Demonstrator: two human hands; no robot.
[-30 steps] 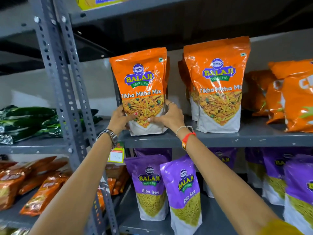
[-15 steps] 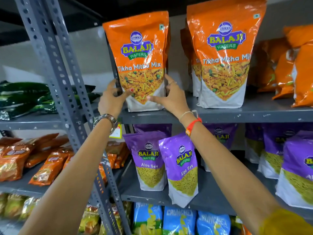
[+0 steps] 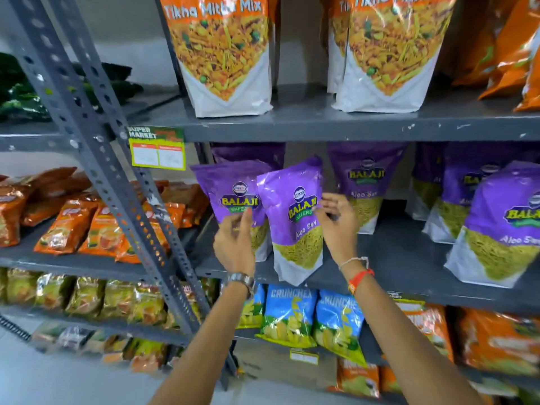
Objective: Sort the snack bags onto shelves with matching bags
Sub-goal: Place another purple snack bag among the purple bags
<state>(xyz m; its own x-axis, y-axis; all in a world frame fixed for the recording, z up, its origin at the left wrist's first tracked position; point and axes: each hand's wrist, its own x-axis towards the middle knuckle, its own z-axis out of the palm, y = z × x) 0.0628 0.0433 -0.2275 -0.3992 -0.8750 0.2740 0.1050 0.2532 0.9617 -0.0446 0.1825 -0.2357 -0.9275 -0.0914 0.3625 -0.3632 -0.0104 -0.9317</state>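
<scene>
Because it is a stand-up foil pouch, the purple Aloo Sev bag (image 3: 293, 217) nearest the hands looks light, soft-walled and a little slick, with loose, brittle contents that would crush under a hard squeeze. It stands at the front lip of the middle shelf (image 3: 388, 258), tilted slightly, its white base close to the edge, just in front of a second purple bag (image 3: 230, 197) that it partly overlaps.

The flat side seams and the sealed top are probably the firmest places to take hold; pinching the puffed middle would likely dent the film and break the sev. A 2-sided hold low on the seams should keep it upright, since the weight sits in the lower half.

The left hand (image 3: 233, 247) is raised beside the bag's left edge, fingers loosely curled and in front of the second bag; I cannot tell whether it touches either. The right hand (image 3: 337, 226) is spread at the bag's right edge, fingertips near or against the seam, not closed around anything.

Further purple Aloo Sev bags (image 3: 496, 223) line the same shelf to the right, so this bag is already among its match. Above stand orange Tikha Mitha Mix bags (image 3: 225, 54), below blue Crunchex bags (image 3: 289, 314), and a grey slotted upright (image 3: 96, 135) divides off the left bay.
</scene>
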